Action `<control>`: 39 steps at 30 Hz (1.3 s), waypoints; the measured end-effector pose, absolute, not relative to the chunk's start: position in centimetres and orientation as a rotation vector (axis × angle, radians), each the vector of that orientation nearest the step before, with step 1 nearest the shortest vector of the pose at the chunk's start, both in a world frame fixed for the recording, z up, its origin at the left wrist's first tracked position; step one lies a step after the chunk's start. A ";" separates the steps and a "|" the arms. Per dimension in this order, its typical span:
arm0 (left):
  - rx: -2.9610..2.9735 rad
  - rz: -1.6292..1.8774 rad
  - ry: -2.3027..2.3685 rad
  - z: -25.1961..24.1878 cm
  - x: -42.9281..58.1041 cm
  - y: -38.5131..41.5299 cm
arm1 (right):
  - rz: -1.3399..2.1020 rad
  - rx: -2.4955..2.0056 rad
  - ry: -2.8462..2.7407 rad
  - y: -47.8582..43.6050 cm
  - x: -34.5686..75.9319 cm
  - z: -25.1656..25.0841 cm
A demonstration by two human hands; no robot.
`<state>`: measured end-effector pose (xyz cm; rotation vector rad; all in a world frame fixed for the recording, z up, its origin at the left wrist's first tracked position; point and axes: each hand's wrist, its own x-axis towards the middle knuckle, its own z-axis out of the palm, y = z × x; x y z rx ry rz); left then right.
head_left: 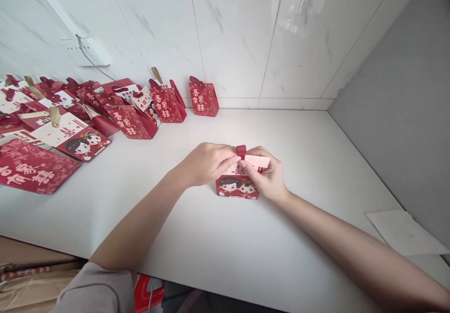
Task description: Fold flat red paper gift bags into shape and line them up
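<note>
A small red and white gift box [237, 187] with two cartoon faces on its front stands on the white table in front of me. A dark red ribbon loop [241, 151] sticks up from its top. My left hand [211, 163] is closed, thumb and fingers pinching the box top at the left of the ribbon's base. From the other side my right hand [267, 175] pinches the same spot, its thumb tip close to the left one. The right fingers are partly hidden behind the box's white top flap [260, 161].
Several similar red gift boxes [131, 122] crowd the left of the table [298, 247]; one box [204, 99] stands apart by the tiled wall. A white sheet [406, 231] lies at the right. Cardboard [35, 285] shows below the table's left edge.
</note>
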<state>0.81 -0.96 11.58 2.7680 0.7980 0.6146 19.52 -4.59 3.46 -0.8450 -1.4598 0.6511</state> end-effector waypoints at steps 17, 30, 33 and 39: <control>2.493 0.765 0.923 11.7 0.8 -0.9 | 0.830 -0.885 -1.419 -4.2 19.4 1.5; 2.347 0.924 1.009 11.3 1.3 -0.9 | 0.894 -0.920 -1.470 -3.4 19.6 0.1; 2.384 0.850 0.972 11.4 1.1 -0.7 | 0.916 -0.921 -1.506 -3.2 19.9 -0.4; 2.072 1.336 1.036 6.6 1.3 1.2 | 1.182 -0.917 -1.713 -1.0 21.4 -1.5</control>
